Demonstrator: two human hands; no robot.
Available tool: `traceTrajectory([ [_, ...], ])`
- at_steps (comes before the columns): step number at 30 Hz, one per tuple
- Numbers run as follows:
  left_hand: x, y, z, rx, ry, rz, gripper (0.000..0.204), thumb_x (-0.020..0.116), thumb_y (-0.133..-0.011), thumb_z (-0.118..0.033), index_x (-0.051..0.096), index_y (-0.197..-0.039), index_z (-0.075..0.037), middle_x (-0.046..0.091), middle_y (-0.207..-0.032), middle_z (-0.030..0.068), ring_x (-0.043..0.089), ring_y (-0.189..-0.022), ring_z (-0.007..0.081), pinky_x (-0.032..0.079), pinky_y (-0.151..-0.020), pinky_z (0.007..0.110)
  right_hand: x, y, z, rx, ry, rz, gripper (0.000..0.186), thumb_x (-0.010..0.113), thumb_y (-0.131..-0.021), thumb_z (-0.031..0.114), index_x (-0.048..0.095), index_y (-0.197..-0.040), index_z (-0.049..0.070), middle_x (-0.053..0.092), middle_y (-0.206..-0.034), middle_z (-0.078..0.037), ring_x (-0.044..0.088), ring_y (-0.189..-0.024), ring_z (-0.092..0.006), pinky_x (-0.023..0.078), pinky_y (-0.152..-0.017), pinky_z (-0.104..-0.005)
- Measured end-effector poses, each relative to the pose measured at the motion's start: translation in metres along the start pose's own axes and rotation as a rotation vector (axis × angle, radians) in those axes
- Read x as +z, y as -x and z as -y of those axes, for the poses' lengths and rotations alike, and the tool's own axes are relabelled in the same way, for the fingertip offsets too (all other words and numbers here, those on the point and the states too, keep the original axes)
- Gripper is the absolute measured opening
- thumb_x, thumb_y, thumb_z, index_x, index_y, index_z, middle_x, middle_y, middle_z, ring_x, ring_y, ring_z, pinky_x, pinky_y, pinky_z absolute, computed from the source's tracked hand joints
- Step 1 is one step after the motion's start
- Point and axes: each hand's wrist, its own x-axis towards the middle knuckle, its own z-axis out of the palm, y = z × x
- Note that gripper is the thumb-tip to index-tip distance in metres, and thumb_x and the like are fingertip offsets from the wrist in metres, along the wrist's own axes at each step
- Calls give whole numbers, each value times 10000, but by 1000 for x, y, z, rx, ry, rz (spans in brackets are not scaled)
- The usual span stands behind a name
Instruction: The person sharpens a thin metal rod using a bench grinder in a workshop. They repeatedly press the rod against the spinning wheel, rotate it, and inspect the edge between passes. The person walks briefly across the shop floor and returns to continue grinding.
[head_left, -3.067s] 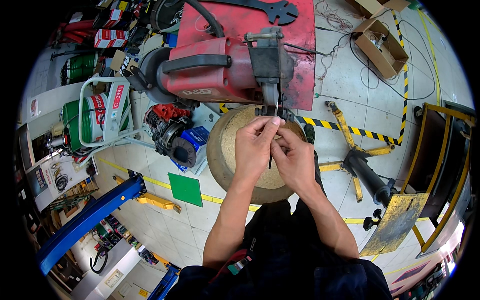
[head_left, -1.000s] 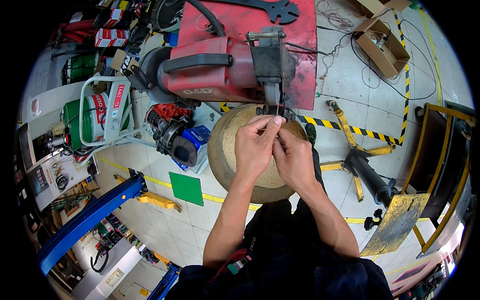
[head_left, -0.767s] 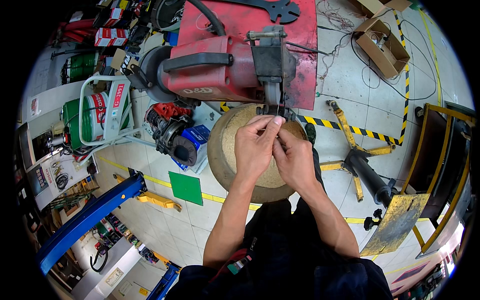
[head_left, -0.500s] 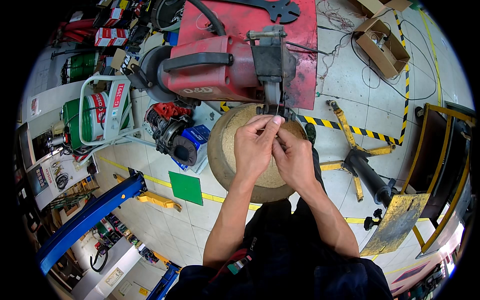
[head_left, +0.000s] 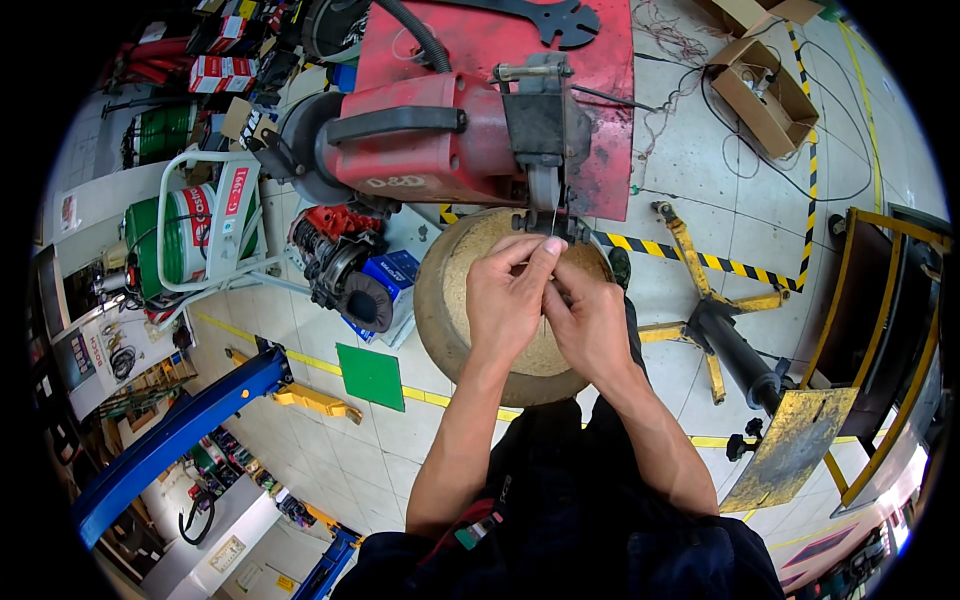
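Both hands meet at the front of a red bench grinder (head_left: 420, 140), with their fingers pinched together. Between the fingertips of my left hand (head_left: 507, 300) stands a thin metal rod (head_left: 555, 222), pointing up past the tool rest (head_left: 528, 223) toward the grinding wheel (head_left: 543, 188). Whether its tip touches the wheel is too small to tell. My right hand (head_left: 588, 320) is closed just below and to the right, thumb and fingers pressed at the rod's lower end, which the fingers mostly hide. A dark metal guard (head_left: 540, 115) covers the wheel's upper part.
Below my hands is a round drum with a tan top (head_left: 455, 300). The grinder stands on a red plate (head_left: 606, 130). At the right is a yellow-legged stand (head_left: 725, 330); at the left lie greasy machine parts (head_left: 335, 255), a blue box (head_left: 392, 272) and a green mat (head_left: 371, 377).
My hands have shifted very slightly, and more of the thin rod shows above the fingertips. The grinder and everything around it stand as before.
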Motion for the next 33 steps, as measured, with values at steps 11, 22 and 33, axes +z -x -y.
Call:
traceTrajectory([
  [11,1,2,-20,-198,64,69,257,702,-955,-217,730,-987,37,632,-734,17,537,-596,50,427,-512,209,-7,-2,-28,377,-926,332,316,421,-1093,326,552,-942,81,534,-734,-16,370,-524,-58,326,-473,-234],
  [22,0,-3,-12,-129,121,9,250,733,-936,-205,722,-958,44,582,-679,-26,488,-593,25,408,-512,201,0,-12,-47,486,-1250,474,304,475,-1064,357,530,-944,84,495,-746,-35,329,-564,-76,293,-495,-222],
  [33,-4,13,-12,-107,36,-33,269,742,-918,-207,715,-959,58,622,-751,3,530,-653,42,443,-580,213,3,-3,-47,452,-1246,546,317,479,-1060,364,553,-944,79,507,-736,-36,328,-566,-76,291,-505,-228],
])
